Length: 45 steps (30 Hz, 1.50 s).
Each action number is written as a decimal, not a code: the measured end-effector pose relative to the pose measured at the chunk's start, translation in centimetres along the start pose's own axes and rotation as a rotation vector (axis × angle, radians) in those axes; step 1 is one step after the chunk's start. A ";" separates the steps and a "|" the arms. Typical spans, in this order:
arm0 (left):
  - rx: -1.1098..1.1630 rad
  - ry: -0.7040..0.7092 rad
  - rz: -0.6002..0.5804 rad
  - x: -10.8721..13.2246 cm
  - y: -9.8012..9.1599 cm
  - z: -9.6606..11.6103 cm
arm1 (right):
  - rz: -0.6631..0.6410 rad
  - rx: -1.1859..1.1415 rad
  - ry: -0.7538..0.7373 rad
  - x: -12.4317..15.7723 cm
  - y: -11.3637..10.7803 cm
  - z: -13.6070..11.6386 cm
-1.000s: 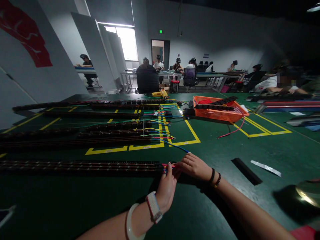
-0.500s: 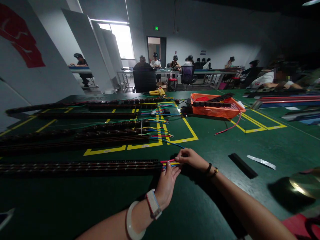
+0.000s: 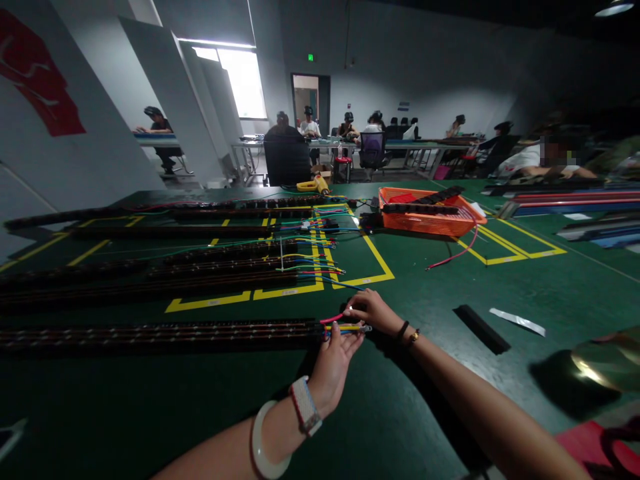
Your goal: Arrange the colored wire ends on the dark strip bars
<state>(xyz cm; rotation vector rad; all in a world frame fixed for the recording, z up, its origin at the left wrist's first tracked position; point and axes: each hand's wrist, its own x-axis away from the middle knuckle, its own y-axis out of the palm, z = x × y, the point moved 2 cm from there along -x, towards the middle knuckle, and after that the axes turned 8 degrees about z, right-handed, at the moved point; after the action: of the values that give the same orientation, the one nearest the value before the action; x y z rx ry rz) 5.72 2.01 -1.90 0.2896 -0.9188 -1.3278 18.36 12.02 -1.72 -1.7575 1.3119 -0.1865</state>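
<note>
A long black cable harness (image 3: 160, 339) lies across the near part of the green table, its coloured wire ends coming out at the right. My left hand (image 3: 336, 363) is closed around the yellow and blue wires (image 3: 347, 329), thumb on top and fingers beneath. Metal terminals show just past its fingertips. Between thumb and finger, my right hand (image 3: 373, 312) pinches the red wire (image 3: 332, 319), which is lifted a little apart from the others. A blue wire (image 3: 345, 285) from the harness behind runs to just behind my right hand.
Several more harnesses (image 3: 200, 283) lie behind, over yellow tape marks. An orange basket (image 3: 425, 223) holds black pieces. A yellow heat gun (image 3: 315, 185) lies at the back. A black strip (image 3: 481, 329) and a white strip (image 3: 517, 321) lie at right. People sit at far tables.
My right hand has moved slightly left and up, drawing the red wire away from the yellow and blue ones. The terminals are now more visible. My left hand keeps its hold.
</note>
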 end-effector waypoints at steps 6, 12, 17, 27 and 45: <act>0.022 -0.014 -0.008 -0.1 -0.1 0.1 | 0.105 0.012 -0.037 1.7 -2.7 0.1; 0.021 -0.040 -0.027 -0.1 -0.3 0.1 | -0.109 0.183 -0.336 2.4 -3.7 -1.1; 0.006 -0.033 -0.033 -0.2 -0.3 0.0 | -0.141 0.143 -0.345 2.4 -3.1 -1.1; -0.048 -0.072 0.035 0.0 -0.2 0.3 | -0.086 0.056 -0.171 1.9 -2.3 -0.7; -0.025 -0.060 0.010 0.2 0.0 0.4 | 0.049 0.085 -0.036 1.0 -1.2 0.4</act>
<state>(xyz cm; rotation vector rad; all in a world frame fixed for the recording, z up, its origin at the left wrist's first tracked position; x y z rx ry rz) 5.43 1.93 -1.55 0.2266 -0.9524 -1.3442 19.84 11.46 -1.42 -1.6484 1.3015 -0.1789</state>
